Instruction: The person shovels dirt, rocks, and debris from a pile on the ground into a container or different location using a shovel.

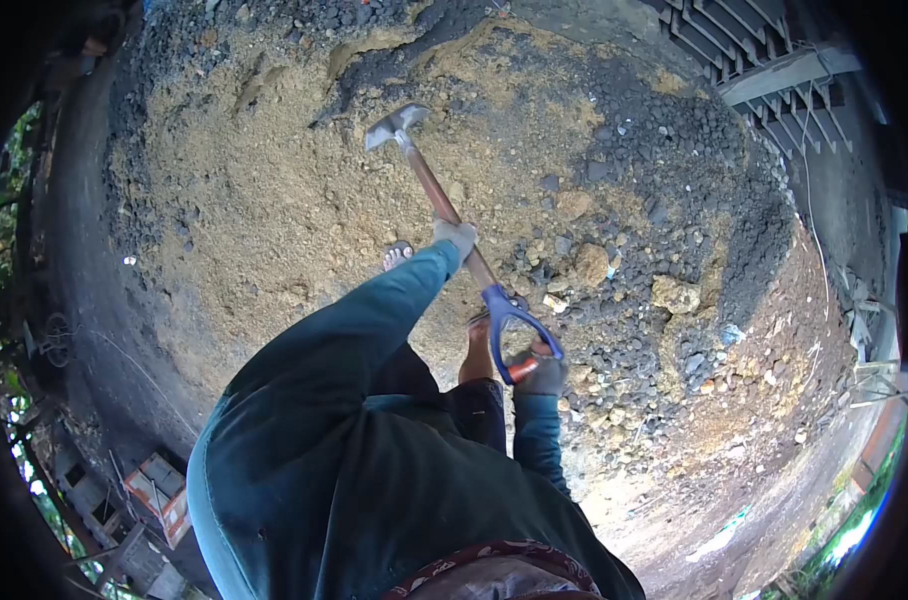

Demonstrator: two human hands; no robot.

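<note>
I hold a shovel (435,192) slantwise over loose sandy soil. Its metal blade (395,126) points up and left, low over the soil, with no load visible on it. My left hand (456,238), in a greyish glove, is wrapped round the middle of the brown shaft. Down at the blue D-shaped handle (499,335), my right hand (544,374) is closed round the orange-red crossbar. A foot (397,255) shows beside the left forearm, and part of a leg (477,350) stands under the handle.
Dark gravel (614,190) and several larger stones, among them a pale yellowish rock (676,294), lie to the right. A metal frame with bars (774,80) stands upper right. Lower left are a boxy red-edged object (161,490) and a bicycle-like shape (56,340).
</note>
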